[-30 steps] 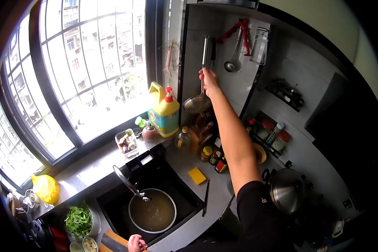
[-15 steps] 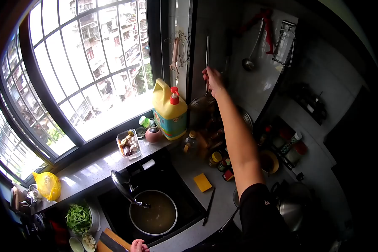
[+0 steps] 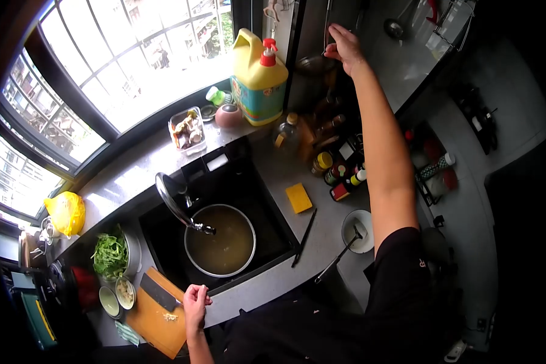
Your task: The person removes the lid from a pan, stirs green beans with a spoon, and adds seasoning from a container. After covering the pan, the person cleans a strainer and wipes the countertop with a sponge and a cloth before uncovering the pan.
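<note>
My right hand [image 3: 344, 50] is raised at the wall, its fingers apart and holding nothing. Just left of it hangs a metal skimmer [image 3: 312, 65], its thin handle running up beside my fingertips. My left hand [image 3: 195, 301] is low over the counter edge, fingers curled in with nothing visible in them. Close to its left, a dark-bladed cleaver [image 3: 158, 292] lies on a wooden cutting board [image 3: 141, 316] beside a little chopped white food [image 3: 170, 316]. A pot of cloudy liquid [image 3: 220, 240] stands in the black sink under the faucet [image 3: 175, 205].
Leafy greens [image 3: 110, 255] and small bowls are at the left. A yellow jug [image 3: 258, 85] and a food container [image 3: 187, 131] line the window ledge. Right of the sink are a yellow sponge [image 3: 298, 198], seasoning bottles and a white bowl [image 3: 357, 231] with a ladle.
My view has tilted downward. My right hand has let go of the skimmer's handle and its fingers have spread. More of my left hand and the cutting board now shows.
</note>
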`<state>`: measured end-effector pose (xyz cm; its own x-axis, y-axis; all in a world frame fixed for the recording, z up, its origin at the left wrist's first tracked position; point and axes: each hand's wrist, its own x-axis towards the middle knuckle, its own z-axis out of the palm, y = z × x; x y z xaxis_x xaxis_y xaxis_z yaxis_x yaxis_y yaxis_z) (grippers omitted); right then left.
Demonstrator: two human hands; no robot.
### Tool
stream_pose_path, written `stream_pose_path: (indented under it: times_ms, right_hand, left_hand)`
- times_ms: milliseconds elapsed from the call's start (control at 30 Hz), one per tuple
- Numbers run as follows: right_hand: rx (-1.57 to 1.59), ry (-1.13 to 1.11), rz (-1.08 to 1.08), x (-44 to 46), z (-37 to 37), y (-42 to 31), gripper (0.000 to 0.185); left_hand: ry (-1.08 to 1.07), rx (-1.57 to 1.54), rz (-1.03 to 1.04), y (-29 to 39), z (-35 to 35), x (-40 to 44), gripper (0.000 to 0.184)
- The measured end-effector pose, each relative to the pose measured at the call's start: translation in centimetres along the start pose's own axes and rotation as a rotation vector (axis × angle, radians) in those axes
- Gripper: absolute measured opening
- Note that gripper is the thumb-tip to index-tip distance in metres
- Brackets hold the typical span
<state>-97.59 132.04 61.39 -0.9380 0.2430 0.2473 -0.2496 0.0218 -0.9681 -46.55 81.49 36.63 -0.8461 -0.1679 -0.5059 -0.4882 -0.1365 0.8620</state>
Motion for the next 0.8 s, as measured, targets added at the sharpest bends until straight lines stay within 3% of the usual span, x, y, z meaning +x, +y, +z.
stream_pose_path:
  times_ms: [133, 267, 300, 367, 433, 533, 567, 600, 667, 733, 800]
  right_hand:
    - [0.035, 0.064, -0.084, -2.2, 0.5, -0.5, 0.050]
    - [0.060, 0.068, -0.212, -8.3, 1.0, -2.3, 0.039]
    - [0.050, 0.075, -0.250, -10.5, 1.6, -1.9, 0.029]
    - [0.054, 0.017, -0.273, -17.2, 3.7, -0.8, 0.014]
    - [0.005, -0.078, -0.271, -25.5, 6.6, 1.8, 0.010]
    - [-0.149, -0.255, -0.043, -38.1, 10.5, 9.3, 0.008]
    - [-0.314, -0.385, -0.035, -41.8, 10.9, 14.2, 0.021]
    - [-0.708, -0.507, -0.126, -46.2, 10.9, 18.8, 0.044]
    - [-0.679, -0.640, 0.030, -52.2, 12.1, 18.0, 0.063]
    - [-0.559, -0.575, 0.069, -55.6, 13.3, 15.3, 0.068]
    - [-0.622, -0.598, 0.038, -58.0, 12.8, 15.7, 0.065]
  left_hand:
    - [-0.009, 0.080, 0.139, 0.2, 0.8, 0.3, 0.016]
    - [0.006, 0.026, 0.267, 0.7, 1.9, 1.1, 0.009]
    - [0.034, 0.053, 0.342, 1.1, 2.4, 1.3, 0.011]
    - [0.089, 0.203, 0.445, 2.5, 3.0, 1.6, 0.019]
    - [0.126, 0.304, 0.534, 2.8, 3.0, 2.5, 0.011]
    - [0.115, 0.463, 0.605, 1.7, 2.8, 4.4, 0.015]
    - [0.056, 0.570, 0.516, 0.9, 2.4, 5.1, 0.016]
    - [-0.010, 0.712, 0.524, -0.5, 1.8, 5.7, 0.015]
    - [0.021, 0.786, 0.725, -1.4, 2.1, 5.2, 0.017]
    - [-0.067, 0.771, 0.848, 1.6, 2.8, 2.7, 0.021]
    - [-0.181, 0.602, 0.656, -0.6, 2.5, 3.5, 0.022]
